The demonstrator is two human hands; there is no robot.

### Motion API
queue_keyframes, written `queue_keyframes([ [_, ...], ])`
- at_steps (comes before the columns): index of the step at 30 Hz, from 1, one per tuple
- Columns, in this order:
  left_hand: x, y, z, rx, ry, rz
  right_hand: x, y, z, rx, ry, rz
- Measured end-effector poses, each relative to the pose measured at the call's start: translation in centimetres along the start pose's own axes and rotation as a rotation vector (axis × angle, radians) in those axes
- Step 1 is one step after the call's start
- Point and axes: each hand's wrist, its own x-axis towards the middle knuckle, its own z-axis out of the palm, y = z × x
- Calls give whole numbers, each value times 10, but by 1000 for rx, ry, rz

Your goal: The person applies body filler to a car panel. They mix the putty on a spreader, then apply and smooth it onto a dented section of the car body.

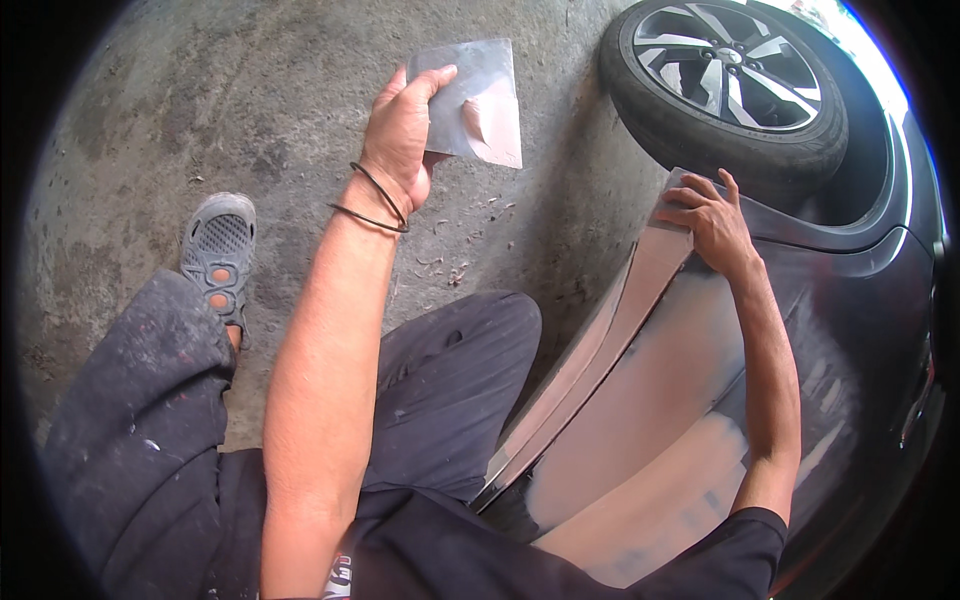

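In my left hand (398, 130) is a thin, flat grey mixing plate (472, 75), gripped at its left edge with the thumb on top. A smear of pinkish body filler (494, 125) covers the plate's lower right corner. At the right, my right hand (708, 222) is bent over a flat greyish spreader (677, 186), mostly hidden under the fingers. The spreader lies against the far end of the car's lower sill (655, 265), beside the wheel. Pinkish filler coats the sill in a long strip. More of it spreads across the dark door panel (630, 390).
Just beyond my right hand stands the car's wheel (725, 90), a black tyre on a silver and black rim. Rough concrete floor (250, 100) with small scraps (455, 272) lies to the left. My grey clog (222, 245) and bent knee (460, 340) are beside the car.
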Motion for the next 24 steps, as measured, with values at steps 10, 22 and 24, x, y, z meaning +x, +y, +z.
queue_keyframes([
  [10, -4, 3, 4, -19, 6, -8, -8, 2, -9, -53, -77, 60],
  [22, 8, 10, -1, -59, 22, 11, -54, 1, -36, -45, -14, -30],
  [24, 10, 6, -2, -64, 13, 12, -46, -15, -19, -39, -19, -33],
])
